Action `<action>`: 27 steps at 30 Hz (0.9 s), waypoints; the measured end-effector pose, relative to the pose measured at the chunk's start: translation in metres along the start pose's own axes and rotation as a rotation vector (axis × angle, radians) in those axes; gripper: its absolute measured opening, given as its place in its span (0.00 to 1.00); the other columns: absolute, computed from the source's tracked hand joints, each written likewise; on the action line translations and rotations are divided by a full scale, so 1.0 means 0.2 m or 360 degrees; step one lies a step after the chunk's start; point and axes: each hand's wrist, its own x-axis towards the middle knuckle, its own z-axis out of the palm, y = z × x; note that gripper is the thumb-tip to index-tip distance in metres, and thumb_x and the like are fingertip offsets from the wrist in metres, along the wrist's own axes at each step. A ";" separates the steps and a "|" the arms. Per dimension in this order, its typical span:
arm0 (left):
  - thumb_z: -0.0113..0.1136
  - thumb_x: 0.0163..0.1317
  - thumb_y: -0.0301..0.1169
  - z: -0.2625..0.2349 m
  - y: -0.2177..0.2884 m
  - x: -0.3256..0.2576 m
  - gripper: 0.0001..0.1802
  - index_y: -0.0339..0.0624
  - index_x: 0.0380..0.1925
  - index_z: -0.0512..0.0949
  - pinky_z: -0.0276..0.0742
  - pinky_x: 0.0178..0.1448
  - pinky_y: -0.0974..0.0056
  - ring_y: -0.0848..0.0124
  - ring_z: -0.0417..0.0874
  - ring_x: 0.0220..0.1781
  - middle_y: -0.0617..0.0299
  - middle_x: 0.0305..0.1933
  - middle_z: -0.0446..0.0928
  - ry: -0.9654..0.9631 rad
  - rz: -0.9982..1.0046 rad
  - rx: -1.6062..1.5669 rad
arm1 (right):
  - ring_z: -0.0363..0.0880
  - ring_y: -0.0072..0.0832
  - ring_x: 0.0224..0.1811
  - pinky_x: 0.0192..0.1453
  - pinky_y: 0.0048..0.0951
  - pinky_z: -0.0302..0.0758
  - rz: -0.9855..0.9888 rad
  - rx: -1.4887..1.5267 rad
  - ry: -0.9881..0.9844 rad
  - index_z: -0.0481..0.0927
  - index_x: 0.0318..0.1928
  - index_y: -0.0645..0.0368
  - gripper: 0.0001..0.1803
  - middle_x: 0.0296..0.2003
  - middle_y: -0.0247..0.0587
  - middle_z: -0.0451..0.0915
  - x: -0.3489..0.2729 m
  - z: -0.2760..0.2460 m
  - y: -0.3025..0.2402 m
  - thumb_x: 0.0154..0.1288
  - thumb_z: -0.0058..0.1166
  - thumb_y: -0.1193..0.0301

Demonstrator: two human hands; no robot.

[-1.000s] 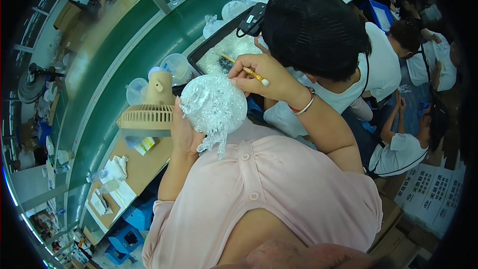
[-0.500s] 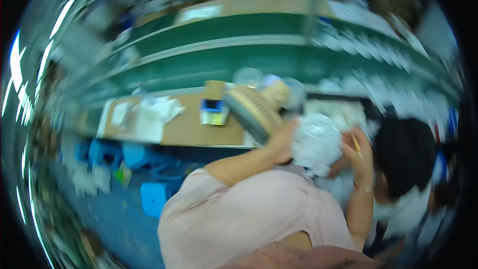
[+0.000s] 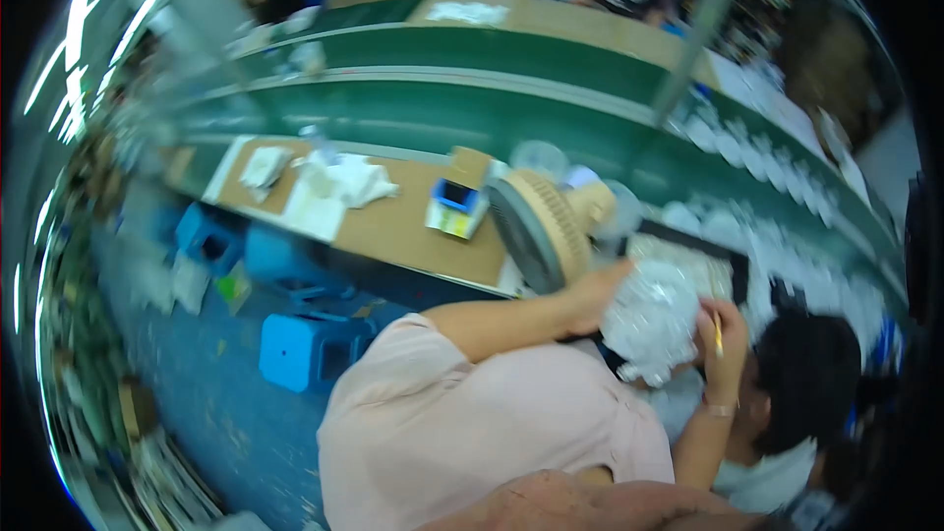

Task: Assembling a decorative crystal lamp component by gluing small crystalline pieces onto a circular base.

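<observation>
A crinkled clear plastic bag [image 3: 651, 320] is in front of me, to the right of my body. My left hand [image 3: 598, 297] grips its left edge, with the fingertips partly hidden behind the plastic. At the bag's right side, my right hand [image 3: 726, 346] is closed around a thin yellow stick-like tool [image 3: 718, 332] that points upward; its exact kind is too small to make out. Whether those fingers also touch the plastic, I cannot tell. What the bag contains is blurred.
A beige fan [image 3: 546, 226] stands left of the bag on the bench [image 3: 393, 236]. A blue open box [image 3: 456, 195] and white papers [image 3: 344, 182] lie farther left. Blue stools [image 3: 293, 349] stand on the floor. Close at right is a co-worker's dark-haired head [image 3: 808, 374]. A green conveyor [image 3: 442, 113] runs behind.
My view has turned, so the bench and conveyor now slope down to the right. Both hands keep hold of the bag and the yellow tool, appearing slightly lower and farther right.
</observation>
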 end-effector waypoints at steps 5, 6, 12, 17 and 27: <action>0.40 0.68 0.46 0.09 0.03 -0.04 0.26 0.33 0.52 0.68 0.68 0.60 0.59 0.64 0.73 0.55 0.54 0.53 0.73 0.0137 0.0007 0.0140 | 0.69 0.15 0.22 0.26 0.16 0.66 0.0230 0.0115 -0.0034 0.76 0.33 0.65 0.06 0.21 0.29 0.72 -0.03 -0.03 -0.09 0.57 0.53 0.75; 0.40 0.68 0.46 0.10 0.02 -0.03 0.26 0.33 0.52 0.68 0.68 0.60 0.60 0.64 0.73 0.54 0.53 0.53 0.73 0.0141 -0.0024 0.0119 | 0.69 0.15 0.19 0.23 0.16 0.66 0.0197 0.0160 -0.0009 0.75 0.32 0.66 0.05 0.20 0.30 0.72 -0.04 -0.02 -0.09 0.58 0.53 0.76; 0.43 0.66 0.46 0.07 -0.05 0.00 0.27 0.32 0.53 0.67 0.65 0.61 0.60 0.64 0.72 0.55 0.53 0.53 0.72 0.0092 -0.0067 0.0277 | 0.69 0.17 0.18 0.22 0.19 0.66 0.0368 0.0113 0.0064 0.74 0.27 0.64 0.07 0.18 0.32 0.72 -0.10 -0.05 -0.06 0.58 0.52 0.73; 0.40 0.67 0.49 0.02 -0.02 0.01 0.28 0.32 0.51 0.69 0.67 0.60 0.61 0.65 0.73 0.53 0.54 0.51 0.73 0.0202 -0.0089 0.0389 | 0.68 0.26 0.17 0.21 0.30 0.62 0.0011 -0.0463 0.0116 0.71 0.19 0.63 0.16 0.14 0.39 0.69 0.05 -0.03 0.03 0.59 0.48 0.66; 0.37 0.68 0.46 0.11 0.08 0.05 0.25 0.36 0.52 0.68 0.67 0.60 0.55 0.59 0.74 0.53 0.53 0.51 0.73 0.0196 -0.0087 0.0293 | 0.79 0.20 0.37 0.41 0.19 0.73 0.0166 0.0135 0.0312 0.76 0.36 0.65 0.06 0.34 0.42 0.81 0.02 -0.06 0.13 0.62 0.50 0.74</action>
